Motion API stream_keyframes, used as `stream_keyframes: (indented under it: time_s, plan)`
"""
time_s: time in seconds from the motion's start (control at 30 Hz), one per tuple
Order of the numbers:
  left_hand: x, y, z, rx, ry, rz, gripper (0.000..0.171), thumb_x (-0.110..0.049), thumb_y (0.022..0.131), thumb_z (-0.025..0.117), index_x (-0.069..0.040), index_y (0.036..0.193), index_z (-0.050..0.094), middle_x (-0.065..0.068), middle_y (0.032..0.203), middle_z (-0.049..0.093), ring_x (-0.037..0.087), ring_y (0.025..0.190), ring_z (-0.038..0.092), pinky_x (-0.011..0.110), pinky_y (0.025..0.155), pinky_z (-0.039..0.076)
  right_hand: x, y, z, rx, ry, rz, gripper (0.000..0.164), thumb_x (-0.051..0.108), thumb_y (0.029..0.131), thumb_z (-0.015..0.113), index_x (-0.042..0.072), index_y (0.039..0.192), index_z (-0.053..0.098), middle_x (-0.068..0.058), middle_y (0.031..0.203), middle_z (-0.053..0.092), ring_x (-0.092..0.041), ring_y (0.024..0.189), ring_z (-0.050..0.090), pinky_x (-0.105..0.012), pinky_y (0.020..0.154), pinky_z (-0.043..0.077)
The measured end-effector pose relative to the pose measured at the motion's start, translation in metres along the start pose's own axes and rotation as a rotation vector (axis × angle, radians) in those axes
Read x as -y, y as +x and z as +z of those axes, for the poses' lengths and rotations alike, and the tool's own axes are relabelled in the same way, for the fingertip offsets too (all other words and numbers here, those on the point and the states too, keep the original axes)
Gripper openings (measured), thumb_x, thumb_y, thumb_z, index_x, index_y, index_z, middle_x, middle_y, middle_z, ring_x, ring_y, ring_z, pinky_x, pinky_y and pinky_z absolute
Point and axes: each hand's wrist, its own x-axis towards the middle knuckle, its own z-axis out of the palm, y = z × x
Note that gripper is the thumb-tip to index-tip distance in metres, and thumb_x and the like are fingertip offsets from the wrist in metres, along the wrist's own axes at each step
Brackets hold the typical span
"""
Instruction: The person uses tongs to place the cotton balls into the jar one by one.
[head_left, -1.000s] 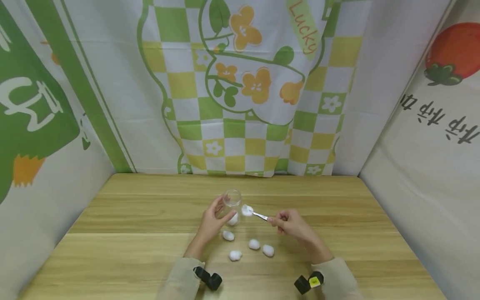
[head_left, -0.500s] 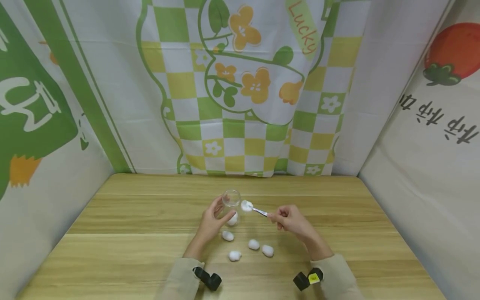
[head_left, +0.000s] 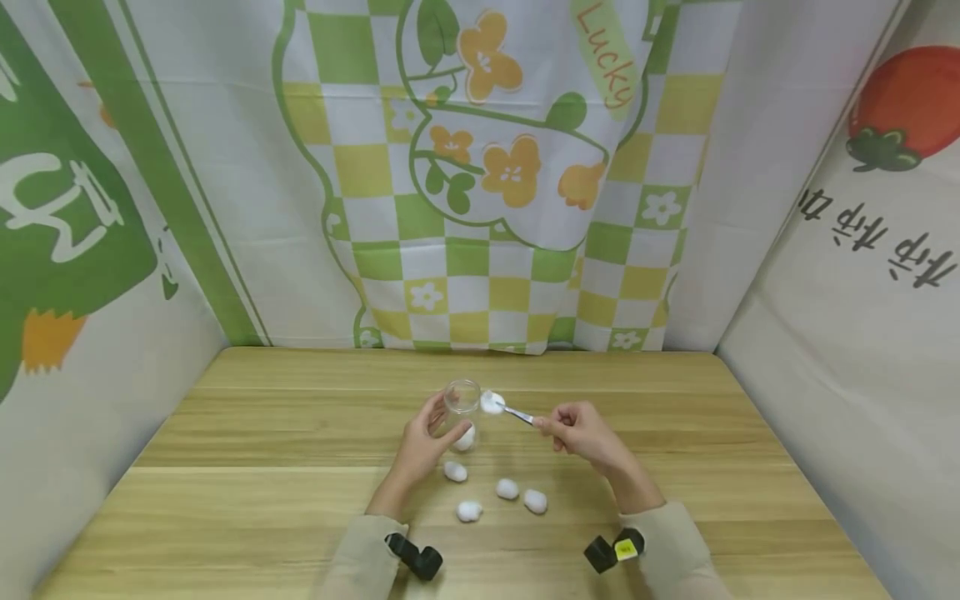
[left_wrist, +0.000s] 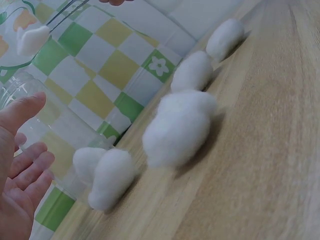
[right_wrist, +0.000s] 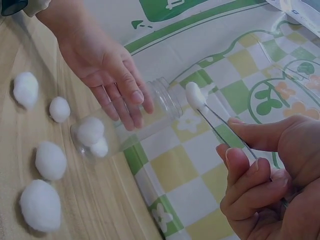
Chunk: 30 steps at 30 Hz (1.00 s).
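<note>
My left hand (head_left: pixel 420 443) holds a clear open glass jar (right_wrist: pixel 171 98) standing on the wooden table, thumb on one side and fingers on the other. White cotton balls (right_wrist: pixel 91 131) lie at the jar's bottom. My right hand (head_left: pixel 588 435) pinches metal tweezers (head_left: pixel 519 414), whose tips grip another cotton ball (head_left: pixel 492 402). That ball hangs in the air just right of the jar's mouth, level with the rim in the head view. In the right wrist view the gripped ball (right_wrist: pixel 195 95) shows close beside the jar's opening.
Several loose cotton balls (head_left: pixel 507 489) lie on the wooden table (head_left: pixel 300 517) in front of the jar, between the two forearms. A checked, flowered cloth (head_left: pixel 480 275) hangs behind the table. Pale printed cloths hang at both sides. Dark cameras (head_left: pixel 615 550) sit at the wrists.
My right hand has risen a little and moved slightly away from me, carrying the tweezers and cotton ball up to the jar's rim level. The left hand and jar stay nearly still.
</note>
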Motion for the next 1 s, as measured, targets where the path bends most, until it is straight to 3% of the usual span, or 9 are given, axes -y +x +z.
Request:
stream_keyframes:
  time_s: [0.5, 1.0]
  plan:
    - [0.000, 0.000, 0.000, 0.009, -0.011, 0.014, 0.066, -0.017, 0.086, 0.073, -0.004, 0.142, 0.041, 0.020, 0.143, 0.051, 0.036, 0.138, 0.044, 0.040, 0.120, 0.037, 0.003, 0.007, 0.003, -0.048, 0.000, 0.036, 0.027, 0.017, 0.093, 0.063, -0.002, 0.075, 0.057, 0.007, 0.053, 0.046, -0.004, 0.050, 0.041, -0.014, 0.043, 0.031]
    - [0.001, 0.000, 0.000, 0.000, -0.024, 0.016, 0.066, -0.015, 0.085, 0.073, -0.004, 0.143, 0.042, 0.020, 0.143, 0.052, 0.036, 0.139, 0.044, 0.040, 0.120, 0.035, 0.008, 0.017, 0.011, -0.050, 0.021, 0.039, 0.025, 0.015, 0.093, 0.062, 0.005, 0.071, 0.056, 0.006, 0.054, 0.047, -0.007, 0.052, 0.042, -0.014, 0.046, 0.033]
